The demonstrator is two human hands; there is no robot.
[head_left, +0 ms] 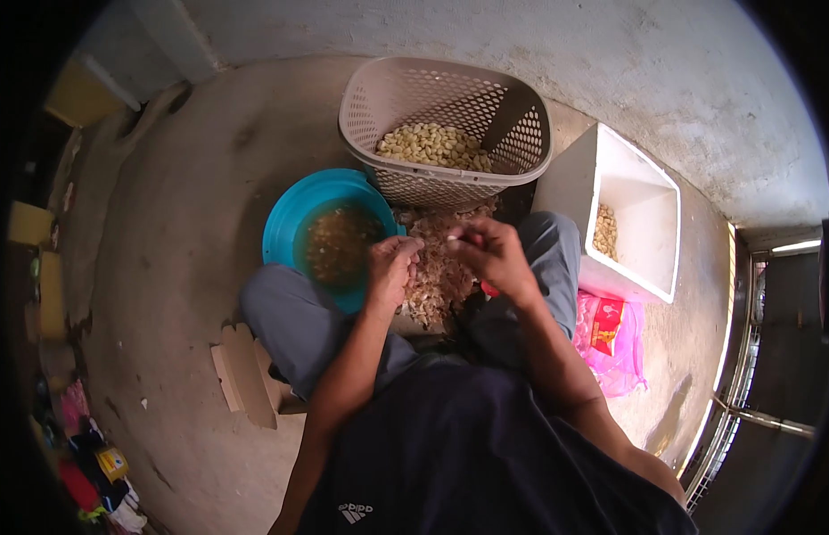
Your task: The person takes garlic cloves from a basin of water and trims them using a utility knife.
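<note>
skins (437,276), thin, papery and brownish, lay heaped before the tall taupe plastic lattice basket (432,192); inside it, a sizeable pile of small pale pieces (432,145) looked already peeled; browner pieces (343,245) sat in the round turquoise plastic bowl (281,223), so a fair share seemed left; the right hand (496,256) pinched one small white piece (452,238) above the skins; the left hand (393,269) had its fingertips pressed together, any contents impossible to tell.
</note>
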